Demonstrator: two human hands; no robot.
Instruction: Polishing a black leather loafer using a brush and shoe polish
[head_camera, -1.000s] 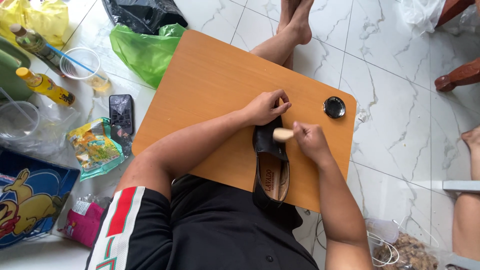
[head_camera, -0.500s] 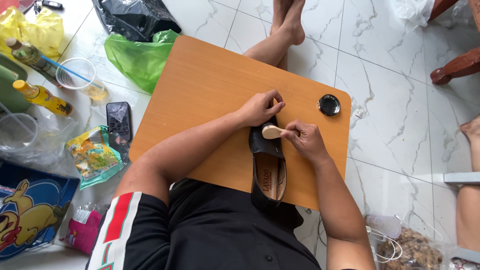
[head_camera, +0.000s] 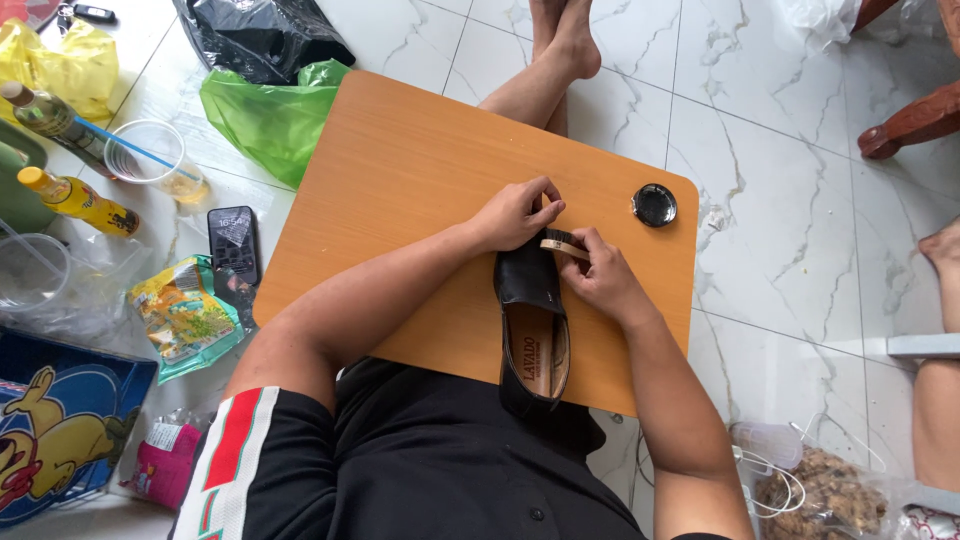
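Your left hand (head_camera: 515, 213) is clamped over the toe of the black shoe (head_camera: 532, 325), pinning it flat on the wooden lap table (head_camera: 400, 170). The shoe lies lengthwise, its toe under your grip and its heel hanging off the table edge nearest your body, tan insole facing up.

Your right hand (head_camera: 600, 280) pinches the handle of a small wooden brush (head_camera: 562, 244), fingers closed tight around it. The brush head sits right at the toe, touching your left fingertips.

Change noted: a second ago the brush head was a pale oval held up beside the toe, clear of the leather. Half a second ago it had swung in toward the left fingers. Now it is laid low and edge-on against the toe, just under the left hand. Both hands have closed in on each other, and the shoe itself has not shifted on the table.

Reading: the brush has gone from lifted to working contact at the toe, so the stroke looks to be on the front of the upper, with the rest of the shoe as yet untouched in this pass.

Beyond your right hand, well apart from the grip, a round black tin (head_camera: 654, 204) sits near the table's far corner. A phone (head_camera: 234, 242) lies on the floor off the left side.
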